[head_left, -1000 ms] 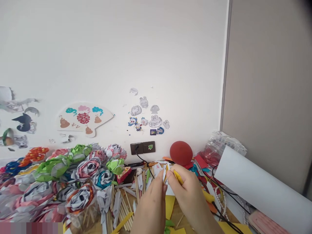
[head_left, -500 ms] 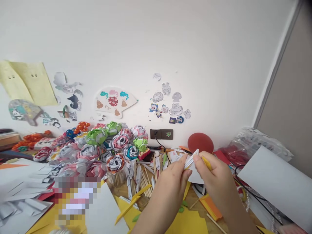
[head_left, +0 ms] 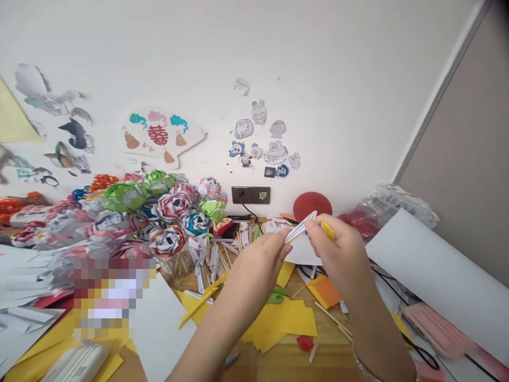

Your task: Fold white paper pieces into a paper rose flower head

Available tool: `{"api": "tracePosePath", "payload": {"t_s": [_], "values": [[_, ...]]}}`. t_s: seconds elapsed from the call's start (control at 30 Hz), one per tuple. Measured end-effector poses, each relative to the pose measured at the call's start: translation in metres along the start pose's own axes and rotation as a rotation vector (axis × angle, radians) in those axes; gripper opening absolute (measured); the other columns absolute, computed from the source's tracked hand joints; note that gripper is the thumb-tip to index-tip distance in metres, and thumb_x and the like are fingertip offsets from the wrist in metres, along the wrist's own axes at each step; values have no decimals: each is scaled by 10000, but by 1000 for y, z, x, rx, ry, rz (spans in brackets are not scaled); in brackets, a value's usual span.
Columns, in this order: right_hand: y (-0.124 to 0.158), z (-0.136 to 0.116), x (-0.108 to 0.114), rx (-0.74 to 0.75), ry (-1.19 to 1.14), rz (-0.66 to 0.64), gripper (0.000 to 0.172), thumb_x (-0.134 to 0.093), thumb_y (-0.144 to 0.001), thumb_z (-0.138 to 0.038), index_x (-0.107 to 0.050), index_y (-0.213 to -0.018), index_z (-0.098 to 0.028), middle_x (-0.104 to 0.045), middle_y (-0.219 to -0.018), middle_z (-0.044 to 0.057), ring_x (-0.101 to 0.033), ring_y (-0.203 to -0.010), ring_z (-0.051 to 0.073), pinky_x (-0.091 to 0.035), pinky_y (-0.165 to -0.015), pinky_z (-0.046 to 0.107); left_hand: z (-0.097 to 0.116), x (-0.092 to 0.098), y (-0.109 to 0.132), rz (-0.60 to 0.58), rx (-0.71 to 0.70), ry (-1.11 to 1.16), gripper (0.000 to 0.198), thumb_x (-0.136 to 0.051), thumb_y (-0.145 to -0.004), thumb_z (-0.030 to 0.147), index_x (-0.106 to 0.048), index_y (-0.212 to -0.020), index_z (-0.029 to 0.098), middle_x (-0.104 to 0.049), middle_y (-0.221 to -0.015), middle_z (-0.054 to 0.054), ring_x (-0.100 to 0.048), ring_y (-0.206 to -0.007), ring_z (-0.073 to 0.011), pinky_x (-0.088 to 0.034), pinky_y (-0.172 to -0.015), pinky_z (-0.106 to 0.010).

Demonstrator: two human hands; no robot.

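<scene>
paper (head_left: 300, 228), apparently folded | in left hand (head_left: 265, 259), right hand (head_left: 337, 248) | fan (head_left: 159, 137): red 囍

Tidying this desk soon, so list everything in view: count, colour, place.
Paper flowers: many, multicoloured, back left
Fan cutout: one, mostly white, on wall
Cartoon cutouts: several, mostly grey, wall
Socket plate: one, dark, wall
Round object: one, red, near wall
Plastic packaging: some, clear, back right
Plain sheets: several, white, left and right
Loose paper: many, mostly yellow, front centre
Sticks: many, tan, middle
Ridged object: one, pink, right
Cables: several, black, back and right
Table: one, brown, foreground
Folded paper: count unclear, white and yellow, centre
Left hand: one, bare, holding folded paper
Right hand: one, bare, holding folded paper
</scene>
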State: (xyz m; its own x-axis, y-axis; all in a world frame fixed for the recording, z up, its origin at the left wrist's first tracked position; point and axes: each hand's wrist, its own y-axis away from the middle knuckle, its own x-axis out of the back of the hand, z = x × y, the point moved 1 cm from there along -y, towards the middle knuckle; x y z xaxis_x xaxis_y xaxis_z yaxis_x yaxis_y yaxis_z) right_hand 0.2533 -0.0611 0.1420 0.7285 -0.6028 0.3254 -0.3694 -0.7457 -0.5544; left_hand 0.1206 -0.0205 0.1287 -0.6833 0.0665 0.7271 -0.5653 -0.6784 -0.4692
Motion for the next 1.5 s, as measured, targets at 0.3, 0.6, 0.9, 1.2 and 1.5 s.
{"api": "tracePosePath", "payload": {"t_s": [0.3, 0.6, 0.9, 1.2, 1.5], "values": [[0, -1, -7, 111, -104, -221, 320, -417, -846, -213, -283, -555, -205, -274, -549, -65, -292, -513, 90, -241, -476, 231, 5, 4, -1, -119, 91, 433, 236, -376, -894, 373, -526, -859, 195, -507, -629, 47, -481, -516, -93, -368, -489, -199], [-6, 13, -23, -27, -441, -266, 348, -358, -905, -410, -369, -617, -215, -341, -517, -71, -360, -476, 96, -311, -474, 221, -2, -3, -8, -35, 219, 777, 284, -372, -880, 392, -419, -687, 189, -350, -531, 78, -273, -416, -46, -204, -384, -160], [-7, 13, -20, -44, -432, -105, 273, -333, -905, -297, -421, -661, -212, -465, -667, -33, -458, -626, 111, -378, -618, 214, -14, -11, -10, 42, 199, 640, 279, -361, -888, 418, -436, -734, 198, -334, -567, 75, -289, -470, -76, -250, -430, -189], [-4, 18, -23, -121, -459, -149, 276, -325, -919, -395, -457, -750, -220, -450, -645, -45, -406, -515, 97, -368, -482, 195, -18, -16, -7, 59, 169, 340, 290, -287, -909, 408, -434, -756, 211, -412, -632, 52, -377, -548, -114, -320, -521, -223], [-4, 11, -30, -149, -464, -153, 318, -460, -863, -392, -566, -1100, -209, -506, -734, -7, -462, -482, 86, -444, -443, 205, -6, -19, -8, 161, 130, 57, 275, -248, -914, 328, -494, -931, 208, -562, -664, 16, -519, -568, -151, -372, -531, -234]]}}
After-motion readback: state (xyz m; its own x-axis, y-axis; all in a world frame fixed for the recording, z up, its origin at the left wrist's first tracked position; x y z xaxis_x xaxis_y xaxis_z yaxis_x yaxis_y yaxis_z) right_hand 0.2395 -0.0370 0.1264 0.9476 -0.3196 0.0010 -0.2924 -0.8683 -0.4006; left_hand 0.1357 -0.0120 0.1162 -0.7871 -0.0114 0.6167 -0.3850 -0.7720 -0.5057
